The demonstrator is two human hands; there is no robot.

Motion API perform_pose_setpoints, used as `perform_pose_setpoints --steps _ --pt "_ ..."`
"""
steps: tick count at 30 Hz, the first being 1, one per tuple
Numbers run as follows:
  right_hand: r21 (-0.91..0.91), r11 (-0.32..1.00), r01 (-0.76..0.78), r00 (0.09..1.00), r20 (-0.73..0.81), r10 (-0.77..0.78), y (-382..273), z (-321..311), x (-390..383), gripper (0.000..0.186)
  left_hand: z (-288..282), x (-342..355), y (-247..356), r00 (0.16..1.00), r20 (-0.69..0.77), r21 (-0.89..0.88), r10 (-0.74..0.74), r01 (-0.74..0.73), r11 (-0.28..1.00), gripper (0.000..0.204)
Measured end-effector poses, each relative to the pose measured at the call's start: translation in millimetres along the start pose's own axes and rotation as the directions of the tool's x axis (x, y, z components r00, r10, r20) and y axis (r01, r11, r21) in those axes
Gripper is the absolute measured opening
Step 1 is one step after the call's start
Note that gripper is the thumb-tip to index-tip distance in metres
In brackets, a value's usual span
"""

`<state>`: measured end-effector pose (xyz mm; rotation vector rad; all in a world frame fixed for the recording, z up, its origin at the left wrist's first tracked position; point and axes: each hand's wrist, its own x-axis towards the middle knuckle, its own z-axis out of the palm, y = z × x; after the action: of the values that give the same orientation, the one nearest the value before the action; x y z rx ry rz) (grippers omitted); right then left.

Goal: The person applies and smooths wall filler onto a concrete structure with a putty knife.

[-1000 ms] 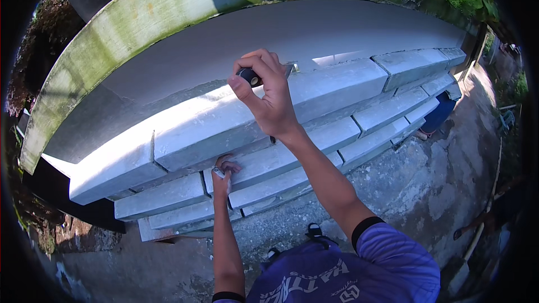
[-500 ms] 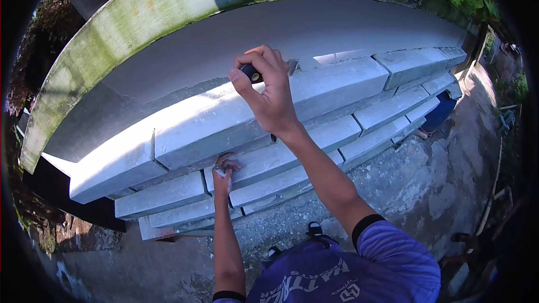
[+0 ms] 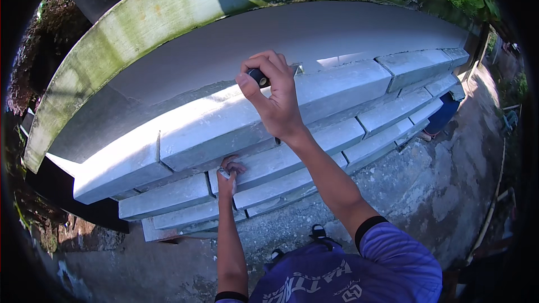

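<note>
My right hand (image 3: 274, 92) is raised over the top row of pale concrete blocks (image 3: 216, 126), its fingers wrapped round the black handle of a tool. The round end of that black-handled tool (image 3: 263, 81) points toward me, and a flat metal corner like a trowel blade shows beyond my knuckles. Lower and to the left, my left hand (image 3: 230, 175) is at a gap in the middle row of blocks (image 3: 266, 165). Its fingers are curled in, and a small greyish-white patch shows by them. Whether that patch is a held thing I cannot tell.
Behind the blocks rises a smooth pale wall (image 3: 208, 50) under a curved, green-stained ledge (image 3: 123, 25). A blue container (image 3: 441, 115) stands at the right end of the blocks. Rough concrete floor (image 3: 393, 191) lies at my feet, and a long thin pole (image 3: 494, 202) lies far right.
The view has shifted slightly, so blocks and hands appear a little lower and further right. Both hands keep nearly the same pose, the right still on the black handle.
</note>
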<state>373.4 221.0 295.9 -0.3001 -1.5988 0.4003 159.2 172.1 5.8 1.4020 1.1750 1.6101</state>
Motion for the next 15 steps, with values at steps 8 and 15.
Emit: perform_pose_setpoints --steps 8,15 --pt "0.029 0.999 -0.024 1.0 -0.017 0.025 0.8 -3.8 -0.9 0.029 2.3 -1.8 0.4 1.0 0.002 -0.002 0.012 -0.012 1.0 0.053" --pt "0.015 1.0 0.0 1.0 0.015 -0.001 -4.2 0.8 1.9 0.034 3.4 -2.8 4.5 1.0 -0.001 0.015 -0.001 0.001 1.0 0.052"
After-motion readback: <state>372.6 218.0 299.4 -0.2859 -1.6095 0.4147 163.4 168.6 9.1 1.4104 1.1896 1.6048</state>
